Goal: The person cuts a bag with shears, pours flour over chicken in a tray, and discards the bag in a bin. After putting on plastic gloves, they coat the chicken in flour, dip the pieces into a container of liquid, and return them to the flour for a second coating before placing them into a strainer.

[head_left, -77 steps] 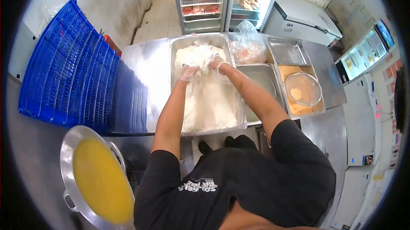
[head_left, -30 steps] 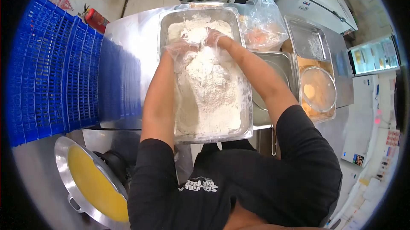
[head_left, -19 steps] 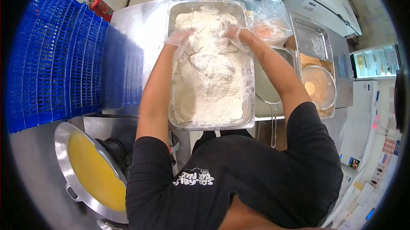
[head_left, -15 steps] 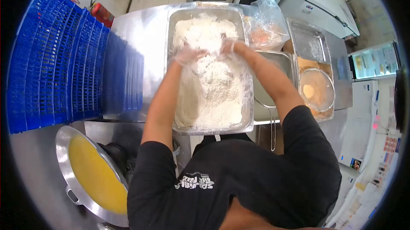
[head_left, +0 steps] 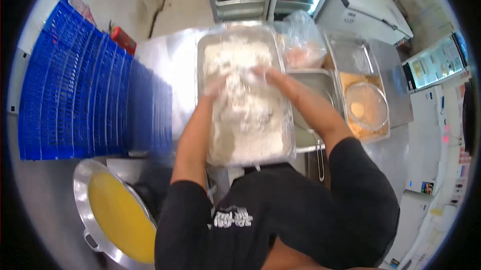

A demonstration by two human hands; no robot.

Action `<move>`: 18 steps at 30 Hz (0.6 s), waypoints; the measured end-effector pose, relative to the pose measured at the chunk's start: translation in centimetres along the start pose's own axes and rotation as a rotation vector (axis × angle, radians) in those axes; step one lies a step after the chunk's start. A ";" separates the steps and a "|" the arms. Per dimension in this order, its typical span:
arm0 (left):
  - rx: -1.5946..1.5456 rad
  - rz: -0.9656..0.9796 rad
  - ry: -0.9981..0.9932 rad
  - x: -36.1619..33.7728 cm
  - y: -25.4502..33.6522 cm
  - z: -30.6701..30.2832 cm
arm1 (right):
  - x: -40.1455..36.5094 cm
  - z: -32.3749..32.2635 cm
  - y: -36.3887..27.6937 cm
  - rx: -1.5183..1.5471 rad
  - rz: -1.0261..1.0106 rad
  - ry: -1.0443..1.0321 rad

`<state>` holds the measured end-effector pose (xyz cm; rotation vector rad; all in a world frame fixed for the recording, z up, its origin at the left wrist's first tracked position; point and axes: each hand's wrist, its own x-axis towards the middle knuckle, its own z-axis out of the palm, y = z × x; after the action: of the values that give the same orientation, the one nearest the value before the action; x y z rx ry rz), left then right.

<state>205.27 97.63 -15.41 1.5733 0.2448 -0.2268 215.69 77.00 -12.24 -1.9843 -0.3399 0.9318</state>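
Observation:
A long metal tray (head_left: 199, 64) holds white flour (head_left: 255, 142), spread flat near me and heaped toward the middle and far end. My left hand (head_left: 216, 85), in a clear glove, is over the left side of the heap. Opposite it, my gloved right hand (head_left: 261, 73) is over the flour with its fingers pointing inward. Between the hands lie pale, flour-coated lumps (head_left: 239, 89); their kind does not show. Both hands are smeared by motion, so I cannot tell whether they grip anything.
Blue plastic baskets (head_left: 75, 89) are stacked at left. A wide pan (head_left: 80, 190) of yellow liquid sits at lower left. Right of the tray are a plastic bag (head_left: 304, 44), a steel container (head_left: 315, 82) with a wire handle (head_left: 320, 162), and a tray of orange-brown powder (head_left: 353, 80) holding a round sieve (head_left: 368, 105).
The view has shifted, so the tray appears lower. My hands have moved slightly apart and are more blurred. The flour and lumps between them look disturbed and tossed about.

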 end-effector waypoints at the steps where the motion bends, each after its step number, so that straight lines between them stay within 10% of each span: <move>1: 0.277 0.201 0.026 1.5 -1.6 -0.7 | 1.9 -1.2 0.4 -0.046 0.112 0.003; 8: 0.673 0.120 0.027 0.2 2.3 -1.5 | 2.0 -2.4 -2.7 0.316 0.274 0.114; 11: 0.909 -0.048 -0.145 -3.1 2.5 0.0 | -1.8 -0.9 0.8 -0.726 -0.118 -0.045; 15: 1.099 -0.198 -0.344 -9.4 6.5 2.4 | -5.7 4.3 6.1 -0.921 -0.090 -0.200; 18: 0.841 -0.078 -0.611 -6.0 -3.0 0.7 | -5.7 7.1 7.4 -1.083 -0.237 -0.228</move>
<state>198.64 96.91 -16.55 2.2210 -0.3167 -0.9434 205.81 74.02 -17.86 -2.6781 -1.4101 0.8959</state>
